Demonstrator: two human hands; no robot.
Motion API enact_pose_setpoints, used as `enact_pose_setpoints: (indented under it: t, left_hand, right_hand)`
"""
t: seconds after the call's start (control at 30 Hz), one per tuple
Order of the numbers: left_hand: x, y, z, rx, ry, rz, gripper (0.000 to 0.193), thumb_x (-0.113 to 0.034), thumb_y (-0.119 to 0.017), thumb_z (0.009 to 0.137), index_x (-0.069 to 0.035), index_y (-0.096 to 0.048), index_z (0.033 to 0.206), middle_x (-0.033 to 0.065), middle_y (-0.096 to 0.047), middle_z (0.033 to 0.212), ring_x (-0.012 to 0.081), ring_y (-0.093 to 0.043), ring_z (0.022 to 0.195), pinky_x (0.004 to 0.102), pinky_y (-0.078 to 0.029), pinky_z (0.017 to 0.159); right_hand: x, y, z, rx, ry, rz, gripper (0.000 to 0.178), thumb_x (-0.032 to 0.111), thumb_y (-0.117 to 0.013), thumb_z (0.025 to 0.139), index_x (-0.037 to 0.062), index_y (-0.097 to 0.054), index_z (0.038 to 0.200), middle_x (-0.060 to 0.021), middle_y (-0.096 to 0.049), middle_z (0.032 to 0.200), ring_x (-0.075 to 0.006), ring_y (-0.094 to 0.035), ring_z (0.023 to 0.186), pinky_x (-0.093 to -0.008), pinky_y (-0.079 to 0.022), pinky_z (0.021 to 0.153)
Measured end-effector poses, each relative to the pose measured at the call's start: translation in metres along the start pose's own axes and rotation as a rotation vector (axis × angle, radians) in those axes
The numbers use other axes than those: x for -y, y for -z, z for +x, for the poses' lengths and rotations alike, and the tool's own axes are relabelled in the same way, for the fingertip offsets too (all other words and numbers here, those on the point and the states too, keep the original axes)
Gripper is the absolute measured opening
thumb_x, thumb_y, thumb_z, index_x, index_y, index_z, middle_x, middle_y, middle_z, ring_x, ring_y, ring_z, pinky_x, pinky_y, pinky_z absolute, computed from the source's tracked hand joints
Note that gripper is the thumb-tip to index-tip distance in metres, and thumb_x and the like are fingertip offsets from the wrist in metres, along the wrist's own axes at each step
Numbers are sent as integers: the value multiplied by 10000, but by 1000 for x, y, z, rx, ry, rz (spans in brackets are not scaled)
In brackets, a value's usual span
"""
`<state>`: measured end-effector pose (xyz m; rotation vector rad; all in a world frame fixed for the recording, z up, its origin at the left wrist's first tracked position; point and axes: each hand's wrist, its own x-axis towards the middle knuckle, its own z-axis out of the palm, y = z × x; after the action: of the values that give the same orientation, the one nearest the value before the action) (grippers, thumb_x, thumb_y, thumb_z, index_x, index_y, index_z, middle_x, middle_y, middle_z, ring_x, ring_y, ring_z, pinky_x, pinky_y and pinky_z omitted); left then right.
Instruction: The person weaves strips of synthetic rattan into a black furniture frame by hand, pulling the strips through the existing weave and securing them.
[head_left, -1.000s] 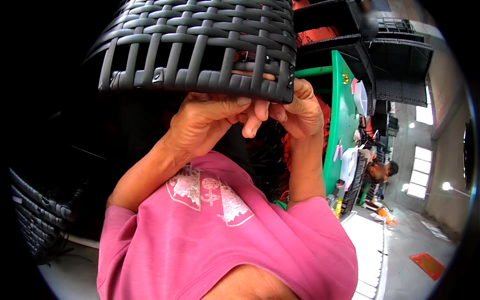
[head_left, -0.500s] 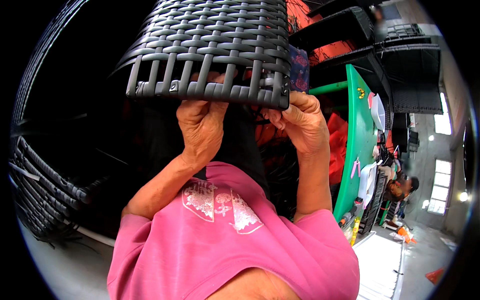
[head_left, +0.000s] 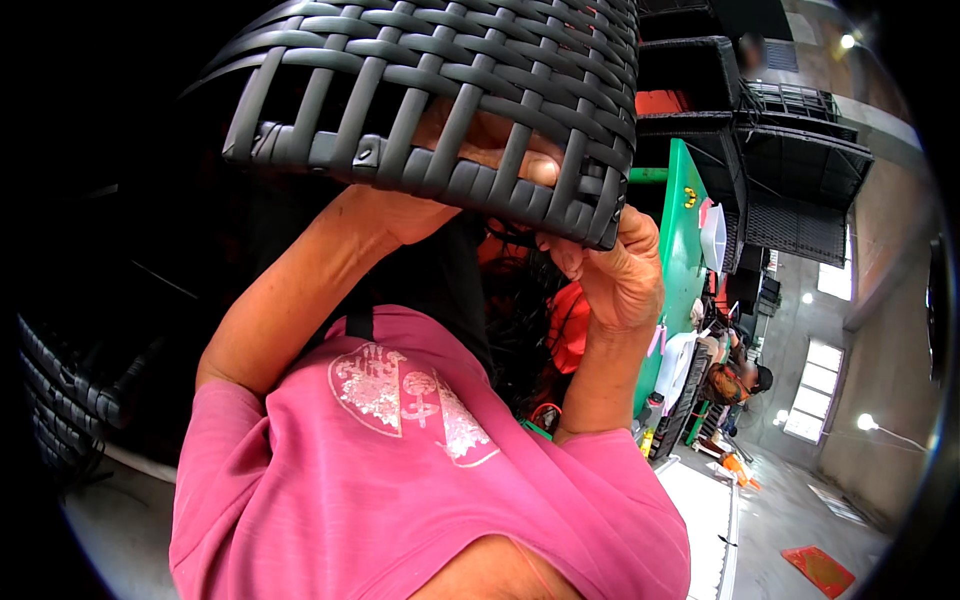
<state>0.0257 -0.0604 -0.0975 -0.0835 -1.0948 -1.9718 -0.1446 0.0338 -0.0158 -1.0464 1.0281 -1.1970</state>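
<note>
In front of me is a dark grey woven wicker piece [head_left: 470,75], its weave dense above and only upright strips along the lower part. Its bottom edge [head_left: 440,180] is wrapped in the same flat strip, with a small fastening at a wrap. My left hand [head_left: 490,145] reaches under this edge and behind the upright strips; an extended digit shows through the gaps, its tip near the right corner. What the left fingers hold, if anything, is hidden. At that corner my right hand [head_left: 625,268] is closed, fingertips together beneath the edge, where a thin black strip [head_left: 515,236] runs up to them.
A green board [head_left: 680,240] with a white tray [head_left: 713,238] stands to the right. Black woven furniture pieces [head_left: 800,215] are stacked beyond it. Another person [head_left: 735,383] is farther off. More woven work [head_left: 65,400] lies at the left. A red piece [head_left: 818,570] lies on the floor.
My left hand has moved right and deeper behind the strips, toward the corner. The wicker piece looks nearer and more tilted, its right corner lower. My right hand stays at that corner.
</note>
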Motion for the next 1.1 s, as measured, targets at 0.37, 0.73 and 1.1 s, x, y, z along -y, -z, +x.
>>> enact_pose_setpoints:
  t: [0.37,0.73,1.1]
  left_hand:
    - [7,-22,-10,-113,211,-527,316,-217,-691,804,20,-644,1007,32,-572,659,82,-508,587,214,-373,515]
    - [15,-29,-10,-171,22,-468,304,-202,-646,844,38,-603,1026,89,-632,774,160,-586,635,253,-430,540]
    - [18,-14,2,24,20,-581,330,-222,-671,831,37,-611,1026,52,-610,750,81,-496,571,206,-384,501]
  right_hand:
    - [10,-5,0,-72,-18,-104,269,144,-711,786,-82,-625,906,-122,-625,744,-147,-567,597,-238,-436,532]
    - [6,-10,0,-54,-36,-53,286,145,-691,810,-76,-612,973,-121,-636,774,-150,-557,607,-246,-419,531]
    - [4,-12,1,-62,-29,-15,332,150,-687,811,-84,-602,1031,-124,-640,796,-151,-553,609,-253,-412,526]
